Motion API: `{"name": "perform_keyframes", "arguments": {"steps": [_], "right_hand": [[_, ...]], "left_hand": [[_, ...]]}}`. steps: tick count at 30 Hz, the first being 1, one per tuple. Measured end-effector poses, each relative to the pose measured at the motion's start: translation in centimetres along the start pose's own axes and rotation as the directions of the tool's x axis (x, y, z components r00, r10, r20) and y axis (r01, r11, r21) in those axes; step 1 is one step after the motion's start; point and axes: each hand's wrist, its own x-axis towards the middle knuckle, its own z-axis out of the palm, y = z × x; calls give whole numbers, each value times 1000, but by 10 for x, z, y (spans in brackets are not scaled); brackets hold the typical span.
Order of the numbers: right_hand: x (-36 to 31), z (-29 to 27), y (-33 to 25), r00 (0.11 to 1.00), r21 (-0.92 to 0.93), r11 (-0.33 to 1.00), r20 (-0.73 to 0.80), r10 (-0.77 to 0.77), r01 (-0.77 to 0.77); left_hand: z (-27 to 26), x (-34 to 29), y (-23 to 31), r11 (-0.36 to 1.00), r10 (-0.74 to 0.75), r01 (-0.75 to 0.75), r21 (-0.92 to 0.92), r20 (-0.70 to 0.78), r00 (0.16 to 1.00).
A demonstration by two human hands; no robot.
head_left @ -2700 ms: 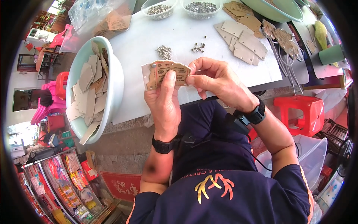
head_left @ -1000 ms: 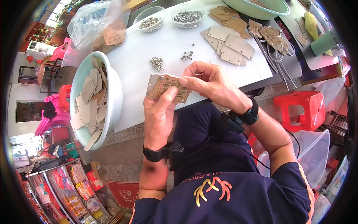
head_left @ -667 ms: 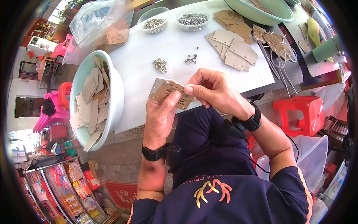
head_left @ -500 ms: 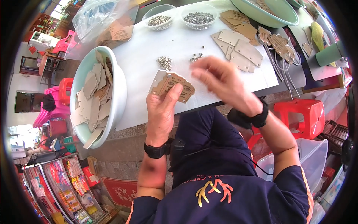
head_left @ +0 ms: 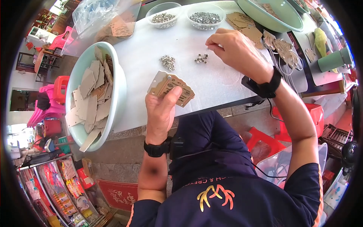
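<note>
My left hand [head_left: 162,113] is closed on scalloped cardboard pieces [head_left: 172,89], thumb on top; a brown printed face overlaps a grey one, and small holes show along the edge. Held over the table, my right hand [head_left: 240,51] has its fingertips pinched together, and whatever is between them is too small to make out. Just left of those fingertips lies a small cluster of metal fasteners [head_left: 201,58]. A second heap of shiny metal fasteners [head_left: 168,62] sits above the held cardboard. The right hand and forearm mostly hide the grey cardboard stack beneath them.
A pale green basin [head_left: 120,87] full of grey cardboard pieces stands at the table's left edge. Two clear bowls of small metal parts, a left bowl [head_left: 149,19] and a right bowl [head_left: 191,23], stand at the back. Brown cardboard pieces [head_left: 242,22] and another green basin [head_left: 278,23] are at far right.
My right hand has moved right and away from the cardboard, past the small fastener cluster, and is pinched. My left hand keeps its hold on the cardboard. The view has shifted slightly.
</note>
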Motion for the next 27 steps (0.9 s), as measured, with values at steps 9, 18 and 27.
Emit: {"name": "perform_keyframes", "arguments": {"steps": [9,18,27], "right_hand": [[19,13,14,956,-276,958,294,3,82],[9,4,0,991,-134,988,117,-59,75],[-39,13,-70,986,469,879,-164,-4,81]], "left_hand": [[7,4,3,1000,0,0,-17,-35,999],[11,4,1,1000,13,-11,17,-90,996],[32,4,-2,996,72,-64,57,-156,985]]}}
